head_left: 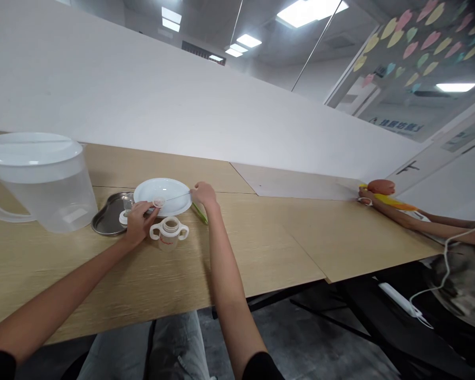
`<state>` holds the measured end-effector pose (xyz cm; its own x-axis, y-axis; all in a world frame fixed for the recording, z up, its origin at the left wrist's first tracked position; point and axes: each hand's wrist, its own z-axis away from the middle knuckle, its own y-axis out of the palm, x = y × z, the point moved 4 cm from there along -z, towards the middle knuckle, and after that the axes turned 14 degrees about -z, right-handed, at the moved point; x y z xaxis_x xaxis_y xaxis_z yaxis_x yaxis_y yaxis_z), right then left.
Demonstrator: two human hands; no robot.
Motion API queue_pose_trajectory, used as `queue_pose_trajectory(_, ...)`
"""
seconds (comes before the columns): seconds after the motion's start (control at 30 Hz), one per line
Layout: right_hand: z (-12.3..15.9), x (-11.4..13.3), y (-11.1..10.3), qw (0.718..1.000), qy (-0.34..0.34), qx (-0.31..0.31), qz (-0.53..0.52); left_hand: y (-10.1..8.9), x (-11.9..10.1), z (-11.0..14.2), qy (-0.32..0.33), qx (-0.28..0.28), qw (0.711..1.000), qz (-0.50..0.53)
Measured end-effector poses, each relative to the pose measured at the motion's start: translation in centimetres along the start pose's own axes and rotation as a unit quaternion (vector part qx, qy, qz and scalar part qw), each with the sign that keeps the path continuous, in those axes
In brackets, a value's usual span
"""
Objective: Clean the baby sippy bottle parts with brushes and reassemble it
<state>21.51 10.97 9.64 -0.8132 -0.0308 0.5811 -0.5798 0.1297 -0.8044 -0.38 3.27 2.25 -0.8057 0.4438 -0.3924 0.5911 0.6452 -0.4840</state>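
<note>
My left hand point(138, 220) pinches a small clear round piece point(159, 202), perhaps a bottle nipple, over the near rim of a white bowl point(162, 184). At the bowl's right edge, my right hand point(204, 194) is closed on a thin rod point(178, 197) whose tip points at the clear piece; the tip's shape is too small to tell. Just in front of the bowl stands an uncapped, two-handled baby bottle point(168, 240). A long green object point(200, 214) lies beneath my right wrist. Beside my left hand, a white ring-shaped part point(123, 217) rests at a steel kidney tray point(105, 224).
A large lidded plastic pitcher point(59, 206) stands at the left. A white wall point(182, 111) runs behind the table. At the far right another person's arms point(404, 215) reach to a doll point(381, 187). A power strip point(399, 300) with a white cable lies below the table.
</note>
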Motion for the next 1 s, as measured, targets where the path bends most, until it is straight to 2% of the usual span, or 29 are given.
queue_pose_trajectory(0.17,-0.1,0.2,1.0,1.0,-0.011,0.014,0.012,-0.2,-0.3,-0.1,0.01,0.002,1.0,0.001)
queue_pose_trajectory(0.3,0.0,0.4,0.5,1.0,-0.014,-0.001,0.003,-0.1,-0.4,-0.2,0.01,0.006,1.0,-0.009)
queue_pose_trajectory(0.47,0.8,2.0,-2.4,0.984,-0.067,-0.061,-0.152,0.2,-0.2,-0.1,0.012,0.002,1.0,-0.013)
queue_pose_trajectory(0.57,2.1,3.6,-4.9,0.959,-0.118,-0.14,-0.217,0.1,-0.2,-0.1,0.014,-0.001,1.0,-0.009)
queue_pose_trajectory(0.67,4.5,5.7,-7.4,0.922,-0.206,-0.203,-0.259,0.0,-0.3,-0.1,0.014,0.002,1.0,-0.008)
queue_pose_trajectory(0.73,6.5,7.1,-8.6,0.899,-0.273,-0.184,-0.288,0.0,-0.3,-0.1,0.016,0.007,1.0,-0.008)
queue_pose_trajectory(0.87,10.8,9.4,-10.0,0.876,-0.368,-0.093,-0.298,0.1,-0.2,0.0,0.015,0.008,1.0,-0.009)
queue_pose_trajectory(1.0,13.2,10.6,-10.6,0.863,-0.406,-0.093,-0.284,0.3,0.0,0.0,0.015,0.004,1.0,-0.02)
